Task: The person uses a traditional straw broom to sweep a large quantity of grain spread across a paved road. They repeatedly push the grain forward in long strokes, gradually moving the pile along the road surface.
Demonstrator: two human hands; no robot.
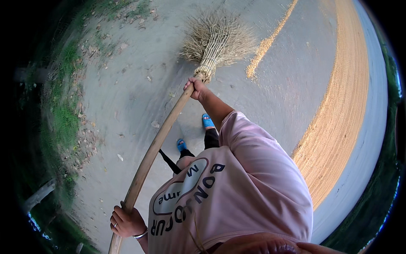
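Observation:
A long-handled twig broom slants across the view, its bushy bristle head fanned out over the pavement at the top. My right hand is closed around the wooden broom handle just below the bound neck of the bristles. Lower left, my left hand grips the same handle near its other end, with a ring on a finger and a bracelet at the wrist. Beside the bristles on their right runs a narrow line of golden grain.
A wide band of spread golden grain curves down the right side of the grey pavement. Grass and dry leaves border the left edge. My feet in blue slippers stand below the broom head. A pale log lies far left.

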